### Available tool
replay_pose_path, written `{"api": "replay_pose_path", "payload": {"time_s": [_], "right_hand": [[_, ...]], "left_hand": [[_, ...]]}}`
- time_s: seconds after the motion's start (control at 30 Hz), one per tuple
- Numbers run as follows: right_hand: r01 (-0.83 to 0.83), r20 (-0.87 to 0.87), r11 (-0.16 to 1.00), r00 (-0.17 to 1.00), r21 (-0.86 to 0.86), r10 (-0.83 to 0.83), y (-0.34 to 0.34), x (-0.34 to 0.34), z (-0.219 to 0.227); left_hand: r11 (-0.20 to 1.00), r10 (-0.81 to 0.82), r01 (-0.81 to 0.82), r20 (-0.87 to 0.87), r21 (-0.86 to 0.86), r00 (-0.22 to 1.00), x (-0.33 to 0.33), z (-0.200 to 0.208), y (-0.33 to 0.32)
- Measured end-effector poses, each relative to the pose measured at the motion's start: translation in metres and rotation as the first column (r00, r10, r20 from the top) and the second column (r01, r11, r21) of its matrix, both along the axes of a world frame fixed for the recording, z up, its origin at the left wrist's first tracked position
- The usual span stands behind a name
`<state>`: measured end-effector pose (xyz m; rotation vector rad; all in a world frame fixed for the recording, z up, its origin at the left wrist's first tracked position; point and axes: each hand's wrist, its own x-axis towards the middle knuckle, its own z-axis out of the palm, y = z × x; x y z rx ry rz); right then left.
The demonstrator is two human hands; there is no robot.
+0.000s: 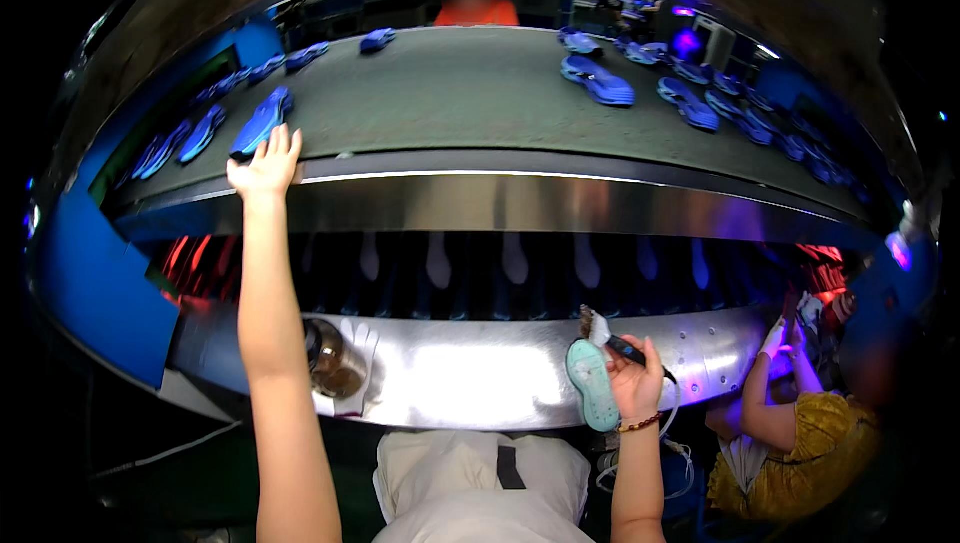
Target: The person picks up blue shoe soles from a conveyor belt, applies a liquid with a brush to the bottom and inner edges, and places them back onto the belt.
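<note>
My left hand [265, 165] reaches out to the near edge of a dark conveyor belt. Its fingers are stretched out against the lower end of a blue shoe sole [265, 123], and whether they grip it I cannot tell. Lower down, in front of the metal ledge, my right hand [635, 380] is closed round a black-handled brush [627, 348] with a cable or tube at its end. Its pale bristle end points up and left. A mint-green shoe sole [593, 388] stands upright beside the fingers of the same hand, seemingly held with the brush.
Blue soles [688, 103] lie in groups on the belt [450, 93], left and right. Under it, pale soles [515, 258] show in a dark slot. On the metal ledge [470, 373] stand a brown-filled jar [338, 368] and a white glove [360, 358]. Another person in yellow [810, 453] works at right.
</note>
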<state>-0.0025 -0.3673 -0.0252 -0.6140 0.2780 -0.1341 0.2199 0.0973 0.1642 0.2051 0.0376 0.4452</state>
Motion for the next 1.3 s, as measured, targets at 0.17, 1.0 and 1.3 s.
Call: {"api": "replay_pose_path", "payload": {"time_s": [0.17, 1.0, 1.3], "right_hand": [[-0.044, -0.034, 0.999, 0.998, 0.010, 0.044, -0.006, -0.003, -0.007], [0.123, -0.161, 0.992, 0.979, -0.027, -0.126, -0.027, -0.020, -0.066], [0.028, -0.152, 0.999, 0.988, -0.042, -0.034, -0.017, -0.020, -0.054]], "left_hand": [[0.849, 0.232, -0.140, -0.122, 0.509, 0.965, 0.025, -0.006, 0.008], [-0.840, -0.084, -0.203, 0.249, 0.503, 0.965, 0.098, 0.008, -0.385], [-0.938, -0.264, -0.340, 0.498, 0.066, 0.826, 0.056, 0.025, -0.352]]}}
